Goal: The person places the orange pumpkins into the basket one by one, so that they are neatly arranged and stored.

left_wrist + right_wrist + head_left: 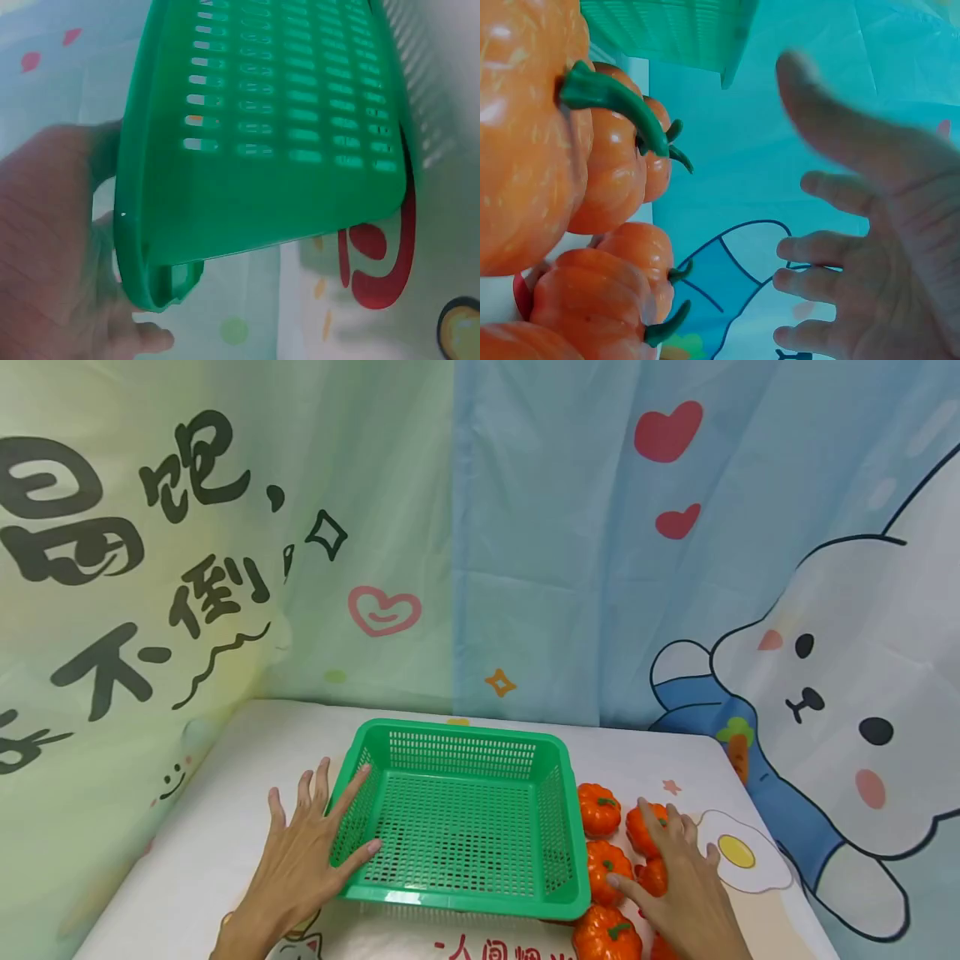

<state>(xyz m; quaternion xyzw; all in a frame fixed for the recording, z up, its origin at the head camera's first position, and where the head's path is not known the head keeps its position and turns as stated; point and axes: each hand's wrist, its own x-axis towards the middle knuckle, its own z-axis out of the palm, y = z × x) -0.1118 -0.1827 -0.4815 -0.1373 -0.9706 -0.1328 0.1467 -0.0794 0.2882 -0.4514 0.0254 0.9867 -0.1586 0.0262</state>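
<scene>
A green plastic basket (457, 902) with nothing in it stands on the white table. My left hand (303, 852) is at its left rim, fingers spread and thumb over the near left corner; in the left wrist view the hand (60, 247) lies behind the basket's rim (131, 187). On the right, my right hand (686, 881) hovers over several small orange pumpkins (606, 933), its fingers spread and holding nothing. The right wrist view shows that hand (877, 247) apart from the pumpkins (615, 165), whose green stems point toward it.
The pumpkins stand close along the basket's right side, some partly hidden by my right hand. A printed curtain (525, 568) with hearts and a white cartoon animal hangs behind the table. The tablecloth (255, 752) carries printed drawings and red writing near the front.
</scene>
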